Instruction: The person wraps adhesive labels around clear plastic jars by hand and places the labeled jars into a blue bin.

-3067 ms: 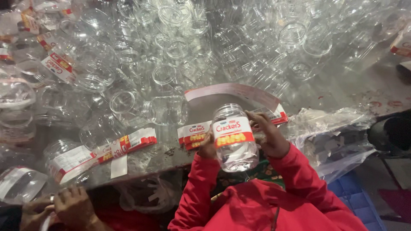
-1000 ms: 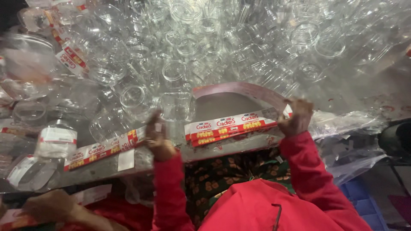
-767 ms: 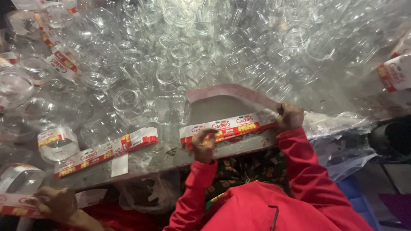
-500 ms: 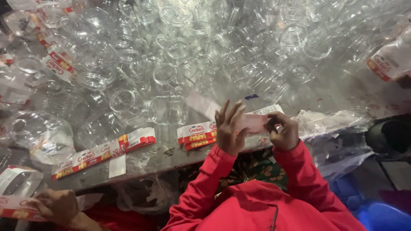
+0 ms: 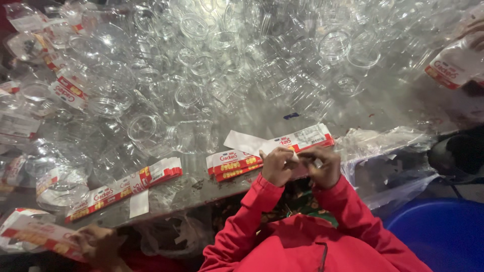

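Left hand: the left hand (image 5: pixel 276 166) sits at the near edge of the desk (image 5: pixel 201 189), fingers pinched together on the end of a red, white and yellow label strip (image 5: pixel 297 145)
Right hand: the right hand (image 5: pixel 322 166) is just beside the left, fingers curled in and closed on the same bit of label; exactly what they pinch is hidden behind the knuckles
What changed: three seconds ago both hands held a clear jar with a label round it; a second ago they were spread wide along the label stack; now they have come together over one strip and no jar is in them
What that means: my judgement is that the last jar is finished and a fresh label is being peeled or separated for another
Label stack: more label strips (image 5: pixel 234 163) lie flat, touching the left hand's side
Jars: a heap of clear plastic jars (image 5: pixel 227 65) fills the desk beyond
Other person: another person's hand (image 5: pixel 98 242) at lower left holds labels
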